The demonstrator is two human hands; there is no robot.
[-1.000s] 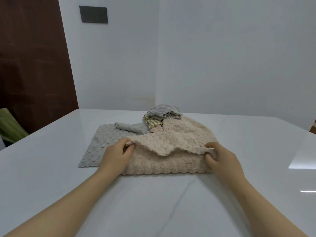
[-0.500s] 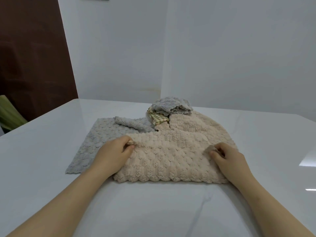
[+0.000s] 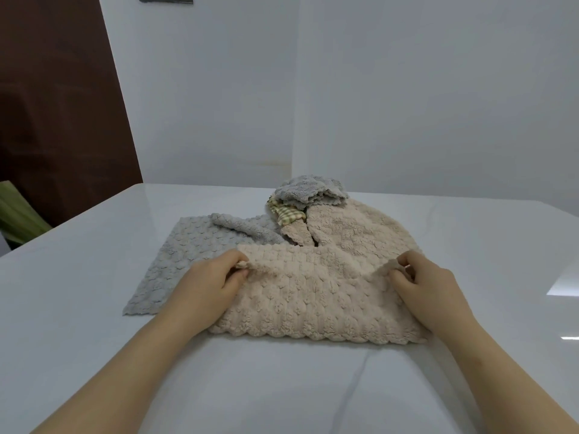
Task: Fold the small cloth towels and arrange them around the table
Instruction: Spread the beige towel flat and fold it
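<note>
Both hands grip one towel: I see my left hand [image 3: 213, 281] pinching a corner of the beige towel [image 3: 313, 296] between thumb and fingers, and my right hand [image 3: 429, 289] clamped on the opposite corner, forearms reaching in from the near edge of the white table [image 3: 94, 355]. No containers show. That beige towel lies folded over itself near the table's middle, fluffy and scalloped along its near edge. It overlaps a flat grey towel [image 3: 188, 255] to its left. Behind sit a crumpled grey towel [image 3: 308, 192] and a checked cloth [image 3: 286, 213].
</note>
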